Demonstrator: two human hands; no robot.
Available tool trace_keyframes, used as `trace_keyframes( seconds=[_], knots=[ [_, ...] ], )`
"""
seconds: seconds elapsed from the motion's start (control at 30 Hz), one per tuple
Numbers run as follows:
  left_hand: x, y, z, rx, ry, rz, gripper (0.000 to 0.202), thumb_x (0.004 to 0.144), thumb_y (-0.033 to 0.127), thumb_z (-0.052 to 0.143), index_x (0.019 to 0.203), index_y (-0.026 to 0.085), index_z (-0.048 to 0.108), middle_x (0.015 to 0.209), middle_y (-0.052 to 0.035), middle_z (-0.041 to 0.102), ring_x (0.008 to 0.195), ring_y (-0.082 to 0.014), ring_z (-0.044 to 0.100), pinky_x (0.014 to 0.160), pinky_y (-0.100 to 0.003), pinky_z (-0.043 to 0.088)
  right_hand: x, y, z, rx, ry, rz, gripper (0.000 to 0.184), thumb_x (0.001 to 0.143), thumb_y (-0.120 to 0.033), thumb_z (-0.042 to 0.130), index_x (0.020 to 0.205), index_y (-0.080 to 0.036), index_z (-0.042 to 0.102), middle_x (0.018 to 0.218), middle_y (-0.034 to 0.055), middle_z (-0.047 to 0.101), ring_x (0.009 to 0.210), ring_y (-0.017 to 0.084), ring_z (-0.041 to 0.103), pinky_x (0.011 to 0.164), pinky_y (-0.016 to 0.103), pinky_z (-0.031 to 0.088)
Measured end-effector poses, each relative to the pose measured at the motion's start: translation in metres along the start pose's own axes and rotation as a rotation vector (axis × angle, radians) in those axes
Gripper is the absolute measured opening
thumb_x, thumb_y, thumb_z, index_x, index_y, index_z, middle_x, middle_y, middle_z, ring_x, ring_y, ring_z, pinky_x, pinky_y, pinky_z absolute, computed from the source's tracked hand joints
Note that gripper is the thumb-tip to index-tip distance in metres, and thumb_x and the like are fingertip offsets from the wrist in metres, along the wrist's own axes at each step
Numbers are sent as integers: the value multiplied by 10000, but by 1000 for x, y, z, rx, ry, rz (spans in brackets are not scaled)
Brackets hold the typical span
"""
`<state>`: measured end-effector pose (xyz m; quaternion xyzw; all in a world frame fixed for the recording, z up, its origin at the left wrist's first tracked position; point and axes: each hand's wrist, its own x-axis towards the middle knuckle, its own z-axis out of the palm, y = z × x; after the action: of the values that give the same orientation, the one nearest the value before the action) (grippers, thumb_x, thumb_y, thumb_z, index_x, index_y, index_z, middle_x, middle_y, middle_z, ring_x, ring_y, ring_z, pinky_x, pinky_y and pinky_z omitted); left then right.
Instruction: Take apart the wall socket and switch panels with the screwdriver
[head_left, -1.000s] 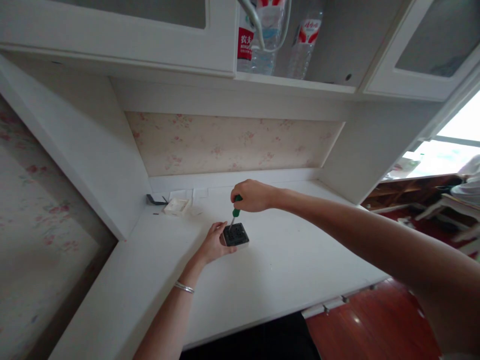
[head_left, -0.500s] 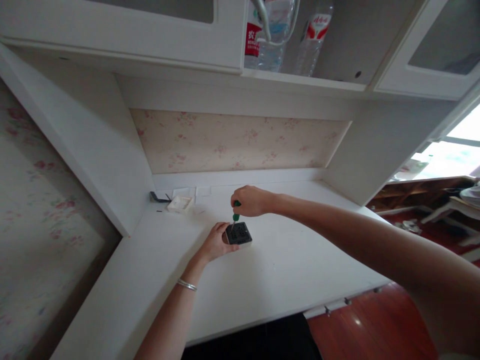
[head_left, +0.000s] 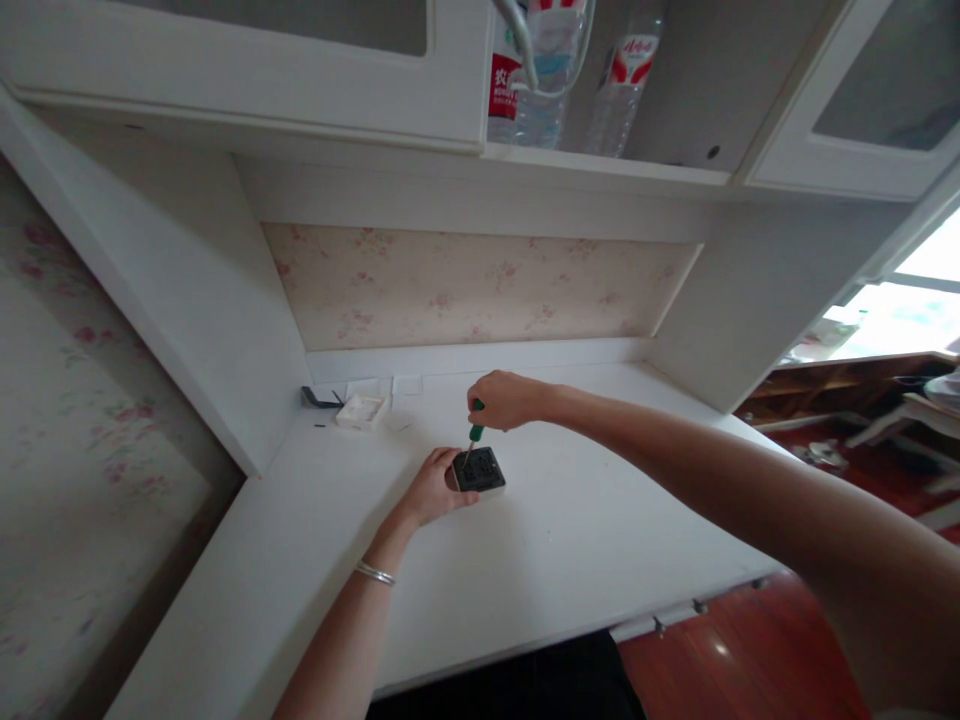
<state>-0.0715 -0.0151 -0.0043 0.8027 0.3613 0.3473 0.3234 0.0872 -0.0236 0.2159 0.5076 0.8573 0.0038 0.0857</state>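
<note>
A dark square socket module [head_left: 481, 468] lies on the white desk [head_left: 570, 540]. My left hand [head_left: 431, 487] grips its left side and holds it down, fingers curled round its edge. My right hand [head_left: 506, 398] is closed round the green handle of a screwdriver [head_left: 473, 437]. The screwdriver stands nearly upright, its tip on the module's upper left part.
A white socket frame [head_left: 361, 410] and a small dark piece [head_left: 319, 397] lie at the back left corner of the desk. Water bottles [head_left: 570, 70] stand on the shelf above. A white side panel [head_left: 180, 300] rises at the left. Red floor lies beyond the front edge.
The screwdriver has come down, its shaft lower against the module, and my right hand has sunk slightly with it. My left hand stays on the module.
</note>
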Motion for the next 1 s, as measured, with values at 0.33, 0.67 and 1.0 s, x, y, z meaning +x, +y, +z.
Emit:
trace_keyframes(
  seconds=[0.33,0.67,1.0],
  knots=[
    [0,0,-1,3,-6,8,752,558,391,787,1222,183,499,1186,-95,492,1088,-238,507,979,-366,382,1,-4,1,90,88,-239,232,794,-163,465,968,-156,618,981,105,631,861,204,595,715,270,423],
    [-1,4,-4,-13,-31,-7,744,558,346,790,1225,185,502,1187,-94,501,1090,-238,504,989,-377,373,5,-4,-4,28,18,-117,399,884,-407,407,1099,-127,594,1003,161,646,886,255,609,728,332,444],
    [0,13,-8,1,-42,-16,673,546,361,792,1152,186,558,1153,-80,521,1070,-240,509,974,-374,385,10,-17,-7,-8,-12,-412,311,817,-125,467,1053,-178,663,1079,114,597,944,201,578,777,293,428]
  ],
)
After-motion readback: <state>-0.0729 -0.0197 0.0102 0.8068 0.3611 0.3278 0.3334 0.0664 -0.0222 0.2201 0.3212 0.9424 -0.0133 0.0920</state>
